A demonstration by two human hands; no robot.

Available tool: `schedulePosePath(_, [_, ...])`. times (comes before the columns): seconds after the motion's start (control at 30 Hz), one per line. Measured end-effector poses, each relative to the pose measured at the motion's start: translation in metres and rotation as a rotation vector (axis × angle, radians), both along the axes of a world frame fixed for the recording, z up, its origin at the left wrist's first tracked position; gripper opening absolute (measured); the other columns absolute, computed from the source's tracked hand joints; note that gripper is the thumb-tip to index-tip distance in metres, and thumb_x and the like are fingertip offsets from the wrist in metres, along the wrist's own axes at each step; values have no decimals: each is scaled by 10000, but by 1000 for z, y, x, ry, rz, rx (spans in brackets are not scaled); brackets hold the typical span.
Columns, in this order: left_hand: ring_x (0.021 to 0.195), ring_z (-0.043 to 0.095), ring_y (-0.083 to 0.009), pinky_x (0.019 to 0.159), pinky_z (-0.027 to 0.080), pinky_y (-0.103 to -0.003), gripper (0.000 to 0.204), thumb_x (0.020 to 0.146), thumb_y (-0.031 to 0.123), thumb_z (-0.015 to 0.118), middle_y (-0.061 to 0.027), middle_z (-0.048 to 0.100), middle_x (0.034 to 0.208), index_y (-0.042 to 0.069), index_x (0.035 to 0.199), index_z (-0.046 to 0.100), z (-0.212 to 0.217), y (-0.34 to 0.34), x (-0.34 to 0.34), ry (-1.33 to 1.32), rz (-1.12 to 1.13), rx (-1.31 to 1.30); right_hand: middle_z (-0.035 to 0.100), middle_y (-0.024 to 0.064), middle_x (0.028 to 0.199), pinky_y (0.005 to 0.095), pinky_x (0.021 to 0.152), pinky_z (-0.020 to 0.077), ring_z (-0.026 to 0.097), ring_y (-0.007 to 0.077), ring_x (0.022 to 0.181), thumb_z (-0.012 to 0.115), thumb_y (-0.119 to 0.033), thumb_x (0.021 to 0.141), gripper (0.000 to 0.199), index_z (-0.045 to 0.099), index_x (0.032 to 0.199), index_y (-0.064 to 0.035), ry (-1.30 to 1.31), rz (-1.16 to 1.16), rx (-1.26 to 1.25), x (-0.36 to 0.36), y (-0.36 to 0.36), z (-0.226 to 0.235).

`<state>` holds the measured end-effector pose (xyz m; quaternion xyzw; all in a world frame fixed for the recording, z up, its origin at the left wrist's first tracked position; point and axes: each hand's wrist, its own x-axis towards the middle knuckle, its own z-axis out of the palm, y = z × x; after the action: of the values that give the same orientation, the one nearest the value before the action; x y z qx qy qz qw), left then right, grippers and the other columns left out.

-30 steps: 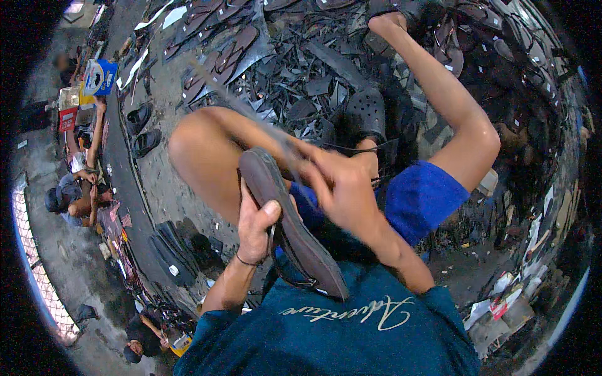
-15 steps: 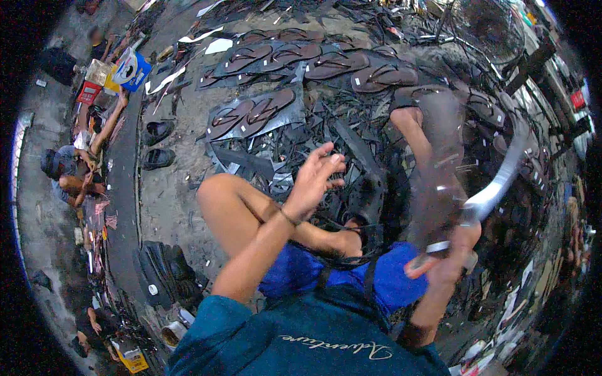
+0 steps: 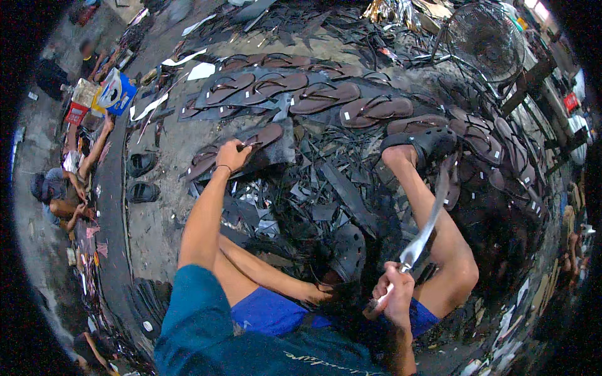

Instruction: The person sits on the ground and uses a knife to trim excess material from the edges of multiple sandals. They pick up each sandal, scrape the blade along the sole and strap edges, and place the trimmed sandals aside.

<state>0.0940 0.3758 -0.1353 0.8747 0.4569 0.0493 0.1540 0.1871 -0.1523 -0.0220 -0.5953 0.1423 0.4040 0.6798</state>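
My left hand (image 3: 233, 156) reaches out to a pair of brown flip-flops on a dark rubber sheet. Its fingers are closed at the black strap of one flip-flop (image 3: 266, 134), and the hand covers part of the pair. In my right hand (image 3: 396, 291) is a knife with a long, curved, shiny blade (image 3: 428, 229). The fist wraps its handle near my lap, and the blade points forward past my right shin. Dark rubber scraps (image 3: 320, 188) lie in a heap between my legs.
Rows of brown flip-flops (image 3: 326, 98) with small white tags lie ahead and curve to the right. A standing fan (image 3: 486, 44) is at the far right. Black slippers (image 3: 143, 164) lie at the left. Beyond them sits another person (image 3: 59, 188); a blue box (image 3: 118, 91) stands farther ahead.
My left hand has moved forward and left from above the scraps onto the flip-flops. My right hand, still with the knife, has shifted left and toward my lap.
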Motion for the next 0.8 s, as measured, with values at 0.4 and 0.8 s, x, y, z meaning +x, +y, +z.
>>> schedulePosePath(0.4, [1262,535,-353,1085,406,-400,827,841,440,739,-246,546,1362,-38,1427,405,15,-188,115,-604,-278,-541,580,7,751,238,480,475,543,79,562,694,-187,932,317,492,1138,-56,-263,134,-49,7,54,-42])
schedulePosePath(0.8, [1515,84,-368,1130,291,-602,1007,693,463,846,-155,115,1630,295,1525,304,-17,-170,3,280,-605,-127,640,51,866,267,474,501,590,113,599,592,-183,988,334,479,1278,-63,-333,181,15,-4,43,-45])
